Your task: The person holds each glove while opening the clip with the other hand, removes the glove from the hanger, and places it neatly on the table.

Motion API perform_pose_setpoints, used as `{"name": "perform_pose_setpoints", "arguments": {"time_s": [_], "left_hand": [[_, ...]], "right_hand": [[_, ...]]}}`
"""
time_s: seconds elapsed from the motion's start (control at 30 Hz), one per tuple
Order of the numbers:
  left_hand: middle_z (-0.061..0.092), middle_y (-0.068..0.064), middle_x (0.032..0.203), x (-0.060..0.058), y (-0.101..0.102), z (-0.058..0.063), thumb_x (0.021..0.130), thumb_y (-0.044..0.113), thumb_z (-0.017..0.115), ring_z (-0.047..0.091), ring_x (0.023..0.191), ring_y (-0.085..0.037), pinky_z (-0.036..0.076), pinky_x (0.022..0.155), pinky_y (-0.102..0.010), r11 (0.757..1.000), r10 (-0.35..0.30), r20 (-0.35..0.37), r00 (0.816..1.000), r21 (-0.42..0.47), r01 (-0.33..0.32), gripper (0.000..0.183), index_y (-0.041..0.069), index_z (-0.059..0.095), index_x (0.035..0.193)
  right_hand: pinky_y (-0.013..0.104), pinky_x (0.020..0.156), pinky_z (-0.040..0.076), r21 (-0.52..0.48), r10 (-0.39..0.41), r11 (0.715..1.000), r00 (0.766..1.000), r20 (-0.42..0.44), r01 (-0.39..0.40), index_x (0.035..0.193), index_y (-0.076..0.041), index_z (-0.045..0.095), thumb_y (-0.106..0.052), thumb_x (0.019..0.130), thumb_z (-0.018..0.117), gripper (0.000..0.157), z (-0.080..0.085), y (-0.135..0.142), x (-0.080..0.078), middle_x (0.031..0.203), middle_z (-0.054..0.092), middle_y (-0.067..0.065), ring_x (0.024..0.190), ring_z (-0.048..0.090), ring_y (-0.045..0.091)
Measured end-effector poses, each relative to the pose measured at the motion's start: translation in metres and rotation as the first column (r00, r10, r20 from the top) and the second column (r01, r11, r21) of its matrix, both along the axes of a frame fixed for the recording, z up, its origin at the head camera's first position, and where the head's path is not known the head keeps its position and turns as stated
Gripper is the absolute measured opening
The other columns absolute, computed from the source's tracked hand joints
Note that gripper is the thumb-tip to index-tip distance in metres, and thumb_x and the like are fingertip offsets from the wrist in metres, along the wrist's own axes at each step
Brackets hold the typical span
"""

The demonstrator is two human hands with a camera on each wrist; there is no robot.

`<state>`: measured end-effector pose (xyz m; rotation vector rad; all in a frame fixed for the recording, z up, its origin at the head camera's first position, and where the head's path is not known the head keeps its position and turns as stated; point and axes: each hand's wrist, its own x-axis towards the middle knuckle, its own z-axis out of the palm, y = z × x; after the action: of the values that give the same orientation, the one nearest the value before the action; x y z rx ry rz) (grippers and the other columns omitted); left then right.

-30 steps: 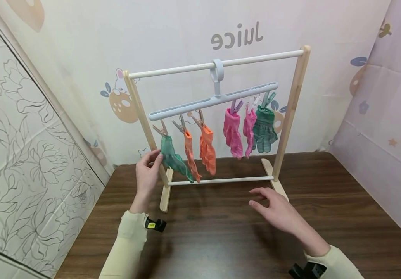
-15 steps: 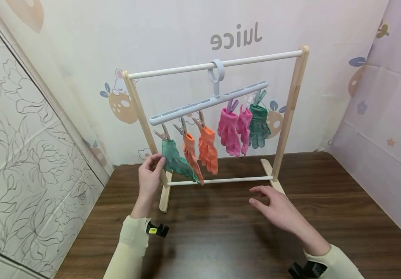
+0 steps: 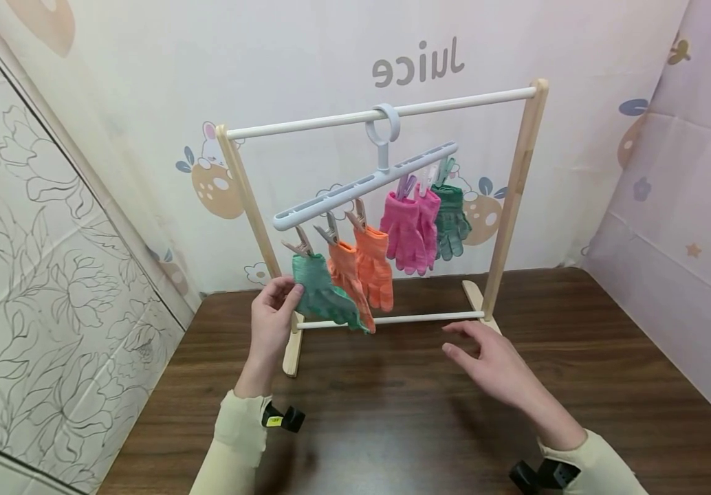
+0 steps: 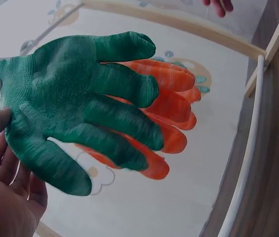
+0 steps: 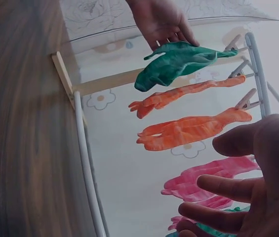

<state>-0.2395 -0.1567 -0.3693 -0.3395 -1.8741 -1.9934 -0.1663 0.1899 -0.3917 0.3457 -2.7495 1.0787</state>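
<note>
Six gloves (image 3: 374,271) hang by clips (image 3: 300,246) from a pale blue hanger (image 3: 355,190), which slants under the rack's top bar (image 3: 467,103) in the head view. The person's left hand (image 3: 271,316) pinches the edge of the nearer green glove (image 3: 321,292), at the hanger's left end. Orange and pink gloves come next, then a darker green glove (image 3: 451,221). The right hand (image 3: 493,361), fingers loosely parted, is held over the brown table (image 3: 362,426).

From the left wrist, the pinched glove lies spread (all five fingers visible), thumb near its cuff, orange gloves behind.

From the right wrist, the right hand's fingers are apart, overlapping the pink gloves (image 5: 213,177) in sight.
</note>
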Motion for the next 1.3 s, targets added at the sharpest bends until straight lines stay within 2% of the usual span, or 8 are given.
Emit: {"name": "perform_pose_setpoints", "arguments": {"time_s": [0.13, 0.27, 0.53, 0.6, 0.77, 0.9, 1.03, 1.3], "left_hand": [[0.063, -0.004, 0.096, 0.004, 0.005, 0.0, 0.096, 0.004, 0.066, 0.057, 0.085, -0.013, 0.047, 0.073, -0.022, 0.998, -0.047, -0.022, 0.999, 0.036, 0.048, 0.015, -0.005, 0.061, 0.108], [0.064, -0.004, 0.095, 0.006, 0.008, -0.001, 0.095, 0.003, 0.065, 0.058, 0.085, -0.013, 0.048, 0.074, -0.022, 0.996, -0.071, -0.039, 0.997, 0.056, 0.073, 0.014, -0.005, 0.061, 0.107], [0.066, -0.002, 0.094, 0.011, 0.013, -0.007, 0.095, -0.001, 0.064, 0.061, 0.083, -0.013, 0.05, 0.072, -0.022, 0.995, -0.062, -0.058, 0.996, 0.078, 0.067, 0.014, -0.008, 0.061, 0.107], [0.067, -0.002, 0.093, 0.014, 0.014, -0.009, 0.095, 0.0, 0.065, 0.062, 0.082, -0.013, 0.051, 0.072, -0.022, 0.993, -0.062, -0.059, 0.996, 0.092, 0.067, 0.014, -0.006, 0.061, 0.107], [0.068, -0.003, 0.092, 0.018, 0.017, -0.012, 0.093, 0.001, 0.068, 0.063, 0.08, -0.012, 0.052, 0.07, -0.022, 0.992, -0.065, -0.079, 0.995, 0.104, 0.073, 0.015, -0.002, 0.062, 0.107], [0.068, -0.001, 0.092, 0.019, 0.02, -0.012, 0.093, -0.001, 0.067, 0.064, 0.079, -0.011, 0.051, 0.069, -0.021, 0.993, -0.073, -0.106, 0.992, 0.082, 0.082, 0.017, -0.005, 0.061, 0.109], [0.068, -0.002, 0.092, 0.02, 0.022, -0.01, 0.094, -0.003, 0.066, 0.064, 0.08, -0.012, 0.052, 0.07, -0.022, 0.994, -0.068, -0.121, 0.99, 0.074, 0.078, 0.019, -0.009, 0.059, 0.11], [0.069, -0.002, 0.091, 0.019, 0.018, -0.011, 0.092, -0.004, 0.066, 0.063, 0.08, -0.012, 0.051, 0.07, -0.021, 0.996, -0.035, -0.098, 0.995, 0.08, 0.043, 0.017, -0.005, 0.061, 0.108]], "right_hand": [[0.048, 0.084, 0.051, -0.049, -0.023, 0.999, 0.999, -0.025, 0.022, 0.124, -0.009, 0.065, -0.03, 0.097, 0.067, 0.035, 0.004, 0.0, -0.001, 0.124, 0.064, 0.013, 0.106, 0.061, 0.028], [0.049, 0.085, 0.051, -0.108, -0.051, 0.993, 0.997, -0.053, 0.045, 0.123, -0.009, 0.064, -0.03, 0.098, 0.065, 0.033, 0.008, -0.001, -0.001, 0.121, 0.065, 0.012, 0.104, 0.061, 0.029], [0.05, 0.09, 0.049, -0.276, -0.08, 0.96, 0.991, -0.106, 0.048, 0.125, -0.008, 0.064, -0.025, 0.1, 0.063, 0.031, 0.012, -0.005, -0.004, 0.125, 0.063, 0.012, 0.105, 0.064, 0.029], [0.045, 0.089, 0.05, -0.302, -0.09, 0.952, 0.989, -0.121, 0.049, 0.125, -0.008, 0.065, -0.025, 0.1, 0.063, 0.03, 0.012, -0.006, -0.006, 0.127, 0.063, 0.011, 0.106, 0.063, 0.029], [0.022, 0.085, 0.048, -0.33, -0.105, 0.943, 0.978, -0.183, 0.04, 0.123, -0.01, 0.067, -0.023, 0.099, 0.063, 0.028, 0.015, -0.01, -0.008, 0.123, 0.065, 0.006, 0.103, 0.062, 0.022], [0.021, 0.08, 0.047, -0.335, -0.112, 0.942, 0.97, -0.217, 0.034, 0.122, -0.011, 0.068, -0.021, 0.099, 0.064, 0.026, 0.019, -0.013, -0.008, 0.119, 0.066, 0.005, 0.096, 0.06, 0.018], [0.024, 0.079, 0.049, -0.357, -0.094, 0.934, 0.969, -0.228, 0.006, 0.122, -0.009, 0.067, -0.019, 0.098, 0.064, 0.026, 0.024, -0.018, -0.008, 0.119, 0.066, 0.007, 0.095, 0.062, 0.014], [0.026, 0.08, 0.053, -0.444, 0.005, 0.888, 0.969, -0.246, -0.117, 0.123, -0.008, 0.066, -0.016, 0.098, 0.064, 0.026, 0.034, -0.039, -0.011, 0.121, 0.065, 0.006, 0.104, 0.064, 0.021]]}}
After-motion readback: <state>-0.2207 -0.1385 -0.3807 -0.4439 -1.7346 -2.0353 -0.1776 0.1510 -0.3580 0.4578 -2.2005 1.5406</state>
